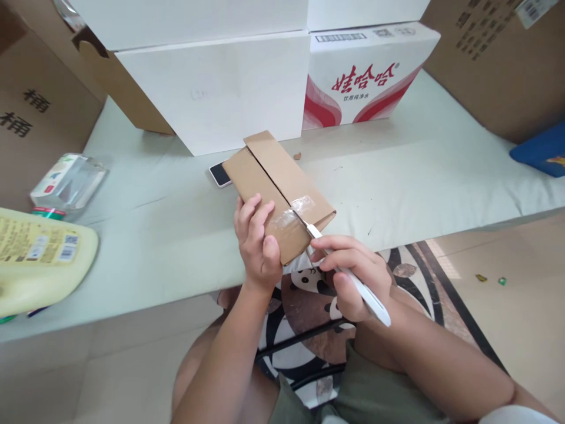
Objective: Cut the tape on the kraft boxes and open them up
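Observation:
A small brown cardboard box (289, 171) is tilted over the front edge of the table, its two top flaps meeting at a dark seam. Clear tape (289, 217) crosses the seam near the end closest to me. My left hand (260, 241) grips the box along its left side, fingers on top. In my right hand (353, 274) is a white utility knife (364, 294), held like a pen. Its thin blade touches the seam at the tape. Behind the far left corner of the box lies a dark-screened phone (219, 175), partly covered.
White cartons (238, 88) stand along the back, one with red print (353, 88). Large brown cartons (498, 65) flank both sides. To the left lie a clear bottle (75, 182) and a yellow bottle (53, 265). A blue object (542, 150) sits at the right edge.

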The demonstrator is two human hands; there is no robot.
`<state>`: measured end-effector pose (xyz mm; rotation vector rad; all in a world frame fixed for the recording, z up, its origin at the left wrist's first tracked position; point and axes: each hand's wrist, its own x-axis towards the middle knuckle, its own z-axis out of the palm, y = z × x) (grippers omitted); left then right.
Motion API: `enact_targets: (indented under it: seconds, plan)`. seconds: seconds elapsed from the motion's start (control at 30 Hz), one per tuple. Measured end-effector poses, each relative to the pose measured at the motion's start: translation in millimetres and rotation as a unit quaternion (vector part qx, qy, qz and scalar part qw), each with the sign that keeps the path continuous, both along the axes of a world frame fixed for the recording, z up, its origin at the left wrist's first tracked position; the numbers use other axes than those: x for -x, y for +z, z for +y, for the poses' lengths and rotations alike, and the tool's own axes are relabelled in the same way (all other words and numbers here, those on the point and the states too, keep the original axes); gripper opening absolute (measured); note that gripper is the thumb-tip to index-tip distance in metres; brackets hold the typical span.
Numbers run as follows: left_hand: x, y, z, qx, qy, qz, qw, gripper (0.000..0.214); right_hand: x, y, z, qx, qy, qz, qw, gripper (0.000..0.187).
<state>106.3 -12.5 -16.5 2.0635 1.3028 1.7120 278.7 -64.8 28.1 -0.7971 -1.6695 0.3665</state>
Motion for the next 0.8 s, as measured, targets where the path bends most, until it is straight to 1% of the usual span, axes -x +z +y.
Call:
enact_targets:
  seconds: [0.1,0.23,0.43,0.63,0.7,0.8]
  plan:
    - [0,-1.0,1,-0.008,-0.004,0.008,1.0,0.048,-1,4.1,-1,-0.012,-0.028,-0.04,0.999,0.016]
    - [-1,-2.7,4,-0.02,-0.01,0.011,1.0,0.045,-1,8.6,-1,-0.022,-0.063,-0.064,0.996,0.019]
    - [-5,-2.1,6,-0.019,-0.016,0.016,1.0,0.044,0,15.3,2,-0.029,-0.087,-0.131,0.987,0.02]
    - [-6,-2.2,7,-0.012,-0.012,0.006,1.0,0.044,3,11.7,5,-0.009,-0.1,-0.131,0.986,0.022]
    - [-5,-1.9,7,-0.012,-0.012,0.01,1.0,0.045,1,11.7,5,0.003,-0.092,-0.131,0.987,0.021]
    - [-5,-1.0,6,-0.014,-0.02,0.015,1.0,0.045,-4,14.9,2,0.003,-0.082,-0.124,0.989,0.02]
